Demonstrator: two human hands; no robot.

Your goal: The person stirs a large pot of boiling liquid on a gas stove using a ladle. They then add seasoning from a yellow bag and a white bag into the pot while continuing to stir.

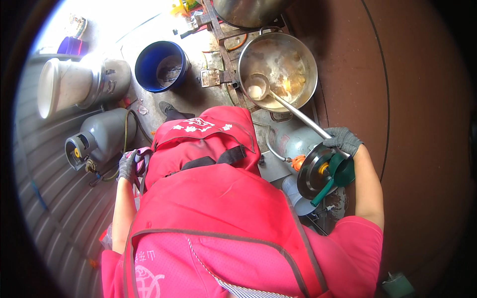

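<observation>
My right hand [343, 140], in a grey knit glove, grips the upper handle of a long steel ladle [298, 113]. The ladle's bowl rests at the near left side inside a large steel stockpot [260, 50], holding pale liquid. Cloudy, bubbling broth [294, 72] with yellowish pieces fills the pot's lower part. Just below my right hand are a green plastic scoop [341, 173] and a round steel lid [307, 175]. My left hand [128, 166], also gloved, hangs by my hip against pink cloth [143, 154]; whether its fingers hold the cloth is unclear.
A grey gas cylinder [106, 130] with a hose lies left of me in the view; another cylinder [287, 139] is below the pot. Beyond my foot stands a blue bucket [147, 69], near white buckets [70, 85]. A rusty metal frame [225, 56] supports the pot. A brown wall [413, 111] borders the right.
</observation>
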